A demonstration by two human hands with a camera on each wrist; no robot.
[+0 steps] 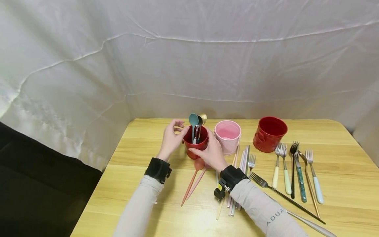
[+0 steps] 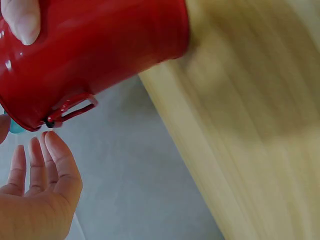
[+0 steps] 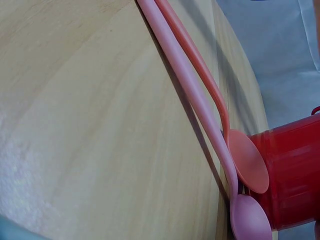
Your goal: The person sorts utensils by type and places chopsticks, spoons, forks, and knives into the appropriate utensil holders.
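A small red bucket [image 1: 192, 152] stands on the table with several spoons upright in it, among them a teal spoon [image 1: 193, 119] and a gold one [image 1: 203, 118]. My right hand [image 1: 212, 152] holds its right side, the thumb across the front. At the left rim is my left hand [image 1: 172, 138], fingers loosely extended; the left wrist view shows these fingers [image 2: 62, 165] beside the bucket's side handle [image 2: 75, 107]. A coral spoon [image 3: 248, 162] and a pink spoon [image 3: 250, 220] lie in front of the bucket, bowls close to its base.
Right of my hands stand a pink bucket [image 1: 228, 144] and another red bucket [image 1: 263, 143]. Chopsticks [image 1: 243, 161] lie under and beside my right forearm. Several forks lie farther right, including a long black fork [image 1: 284, 196]. A pale curtain [image 1: 189, 72] hangs behind the table.
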